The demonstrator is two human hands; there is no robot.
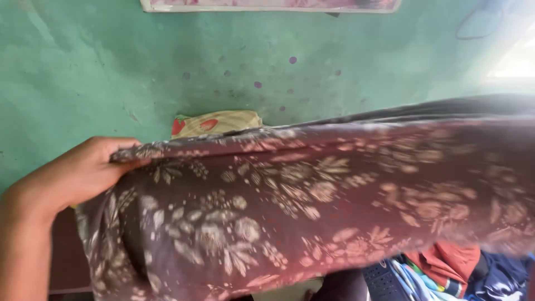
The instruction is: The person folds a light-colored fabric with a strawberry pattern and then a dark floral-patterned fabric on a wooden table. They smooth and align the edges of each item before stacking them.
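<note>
A large maroon-brown cloth (312,195) with a pale leaf and flower print stretches across the view, held up in front of me. My left hand (78,173) grips its upper left corner, thumb tucked under the folded top edge. The cloth's right end runs off the frame into bright glare. My right hand is not visible; whether it holds the far end cannot be told.
A green painted wall (111,67) with small purple dots fills the background. A yellow cloth with red shapes (217,122) peeks over the held cloth. A pile of red, blue and striped clothes (446,273) lies at the bottom right.
</note>
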